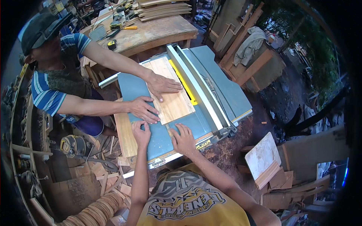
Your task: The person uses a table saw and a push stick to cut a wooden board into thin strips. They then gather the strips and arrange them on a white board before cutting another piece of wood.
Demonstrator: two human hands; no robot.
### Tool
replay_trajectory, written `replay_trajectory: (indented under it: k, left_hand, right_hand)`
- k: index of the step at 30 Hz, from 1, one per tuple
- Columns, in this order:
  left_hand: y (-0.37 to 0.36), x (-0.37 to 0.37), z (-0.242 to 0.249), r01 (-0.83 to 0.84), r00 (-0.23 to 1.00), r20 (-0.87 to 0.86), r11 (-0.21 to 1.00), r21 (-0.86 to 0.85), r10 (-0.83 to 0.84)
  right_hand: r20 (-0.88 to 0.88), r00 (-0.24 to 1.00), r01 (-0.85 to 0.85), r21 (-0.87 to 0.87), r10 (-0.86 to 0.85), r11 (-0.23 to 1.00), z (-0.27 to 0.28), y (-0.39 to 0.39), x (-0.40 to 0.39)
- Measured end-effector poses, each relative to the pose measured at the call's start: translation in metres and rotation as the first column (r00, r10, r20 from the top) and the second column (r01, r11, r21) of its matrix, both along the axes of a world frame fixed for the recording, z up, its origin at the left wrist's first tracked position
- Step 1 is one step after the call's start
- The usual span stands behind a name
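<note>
A pale wooden board (171, 88) lies flat on the blue-grey table (154, 145) of a table saw, beside its yellow insert (191, 98). My right hand (183, 138) rests on the saw table by the board's near end, fingers spread and nothing held. To the left, my left hand (141, 133) sits on the table close to a co-worker's hand, its fingers loosely bent and the thumb apart, with nothing visible in it. One co-worker's hand (163, 86) presses flat on the board; the other hand (144, 109) lies at its left edge.
The metal rip fence (200, 90) runs along the board's right side. Behind stands a workbench (151, 35) with tools, a tape measure (112, 45) and stacked planks. Wood scraps and a round machine (73, 146) are on the floor at left. A leaning panel (264, 154) stands at right.
</note>
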State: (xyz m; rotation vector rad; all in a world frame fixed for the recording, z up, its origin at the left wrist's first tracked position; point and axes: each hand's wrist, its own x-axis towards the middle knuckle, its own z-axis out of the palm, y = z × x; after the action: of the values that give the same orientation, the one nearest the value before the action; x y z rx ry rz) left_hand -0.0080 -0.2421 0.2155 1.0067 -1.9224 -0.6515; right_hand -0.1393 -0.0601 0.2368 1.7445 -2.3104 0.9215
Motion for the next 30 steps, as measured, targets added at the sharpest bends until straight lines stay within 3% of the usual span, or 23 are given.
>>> replay_trajectory:
  k: [10,16,21,30]
  left_hand:
    - [0.0,0.0,-0.002,-0.015,1.0,0.011,1.0,0.015,0.015]
    - [-0.006,0.0,-0.039,-0.1,0.995,-0.022,0.991,0.086,0.102]
    - [0.008,0.006,0.008,0.095,0.986,0.143,0.993,-0.065,-0.085]
    - [0.011,0.004,0.004,0.141,0.967,0.22,0.989,-0.051,-0.127]
  right_hand:
    - [-0.015,1.0,0.005,-0.018,-0.005,1.0,-0.006,0.001,0.0]
    - [0.027,1.0,0.007,-0.044,-0.006,0.999,-0.009,-0.004,0.005]
    - [-0.029,0.999,-0.033,-0.017,0.033,0.999,-0.003,-0.003,0.006]
    - [-0.047,0.999,-0.024,0.008,0.024,1.0,-0.002,-0.002,0.005]
